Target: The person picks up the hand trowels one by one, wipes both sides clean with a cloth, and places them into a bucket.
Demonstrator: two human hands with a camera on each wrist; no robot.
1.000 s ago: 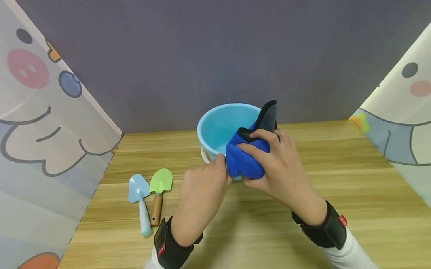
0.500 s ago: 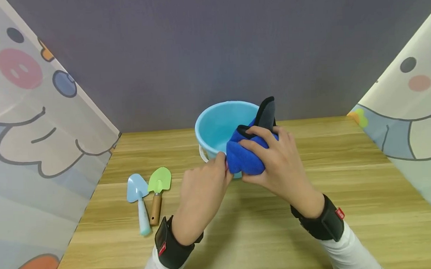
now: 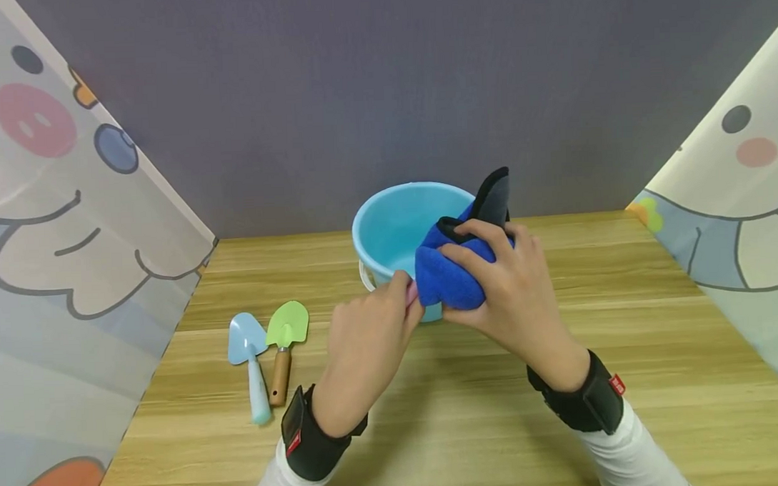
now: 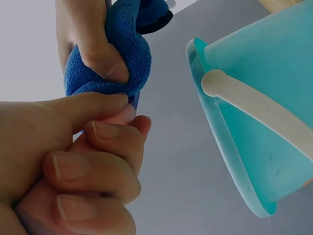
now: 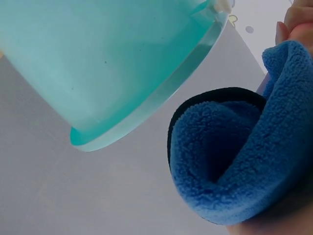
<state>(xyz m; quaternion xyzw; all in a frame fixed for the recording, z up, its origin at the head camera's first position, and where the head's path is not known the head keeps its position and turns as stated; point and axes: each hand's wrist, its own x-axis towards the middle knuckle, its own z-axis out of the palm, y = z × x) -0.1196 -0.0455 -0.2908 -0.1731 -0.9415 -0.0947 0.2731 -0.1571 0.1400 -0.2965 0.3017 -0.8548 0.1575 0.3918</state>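
Note:
My left hand (image 3: 369,329) grips a pink handle (image 3: 411,294), its fingers curled round it in the left wrist view. The far end of this pink-handled tool is hidden inside a blue towel (image 3: 451,280) with black edging, so I cannot tell its kind. Fingers and thumb of my right hand (image 3: 509,289) squeeze the towel around that end. In the right wrist view the towel (image 5: 220,161) is folded over thickly, its fleecy side showing. Both hands are just in front of a light-blue bucket (image 3: 389,236), the towel overlapping its right rim in the head view.
A light-blue trowel (image 3: 246,337) and a green trowel with a wooden handle (image 3: 289,324) lie side by side on the wooden table (image 3: 623,320), left of my hands. The bucket has a white handle (image 4: 264,110). A grey panel (image 3: 384,93) stands behind it.
My right hand and the towel have shifted slightly right and up, away from my left hand. More of the pink handle shows between them.

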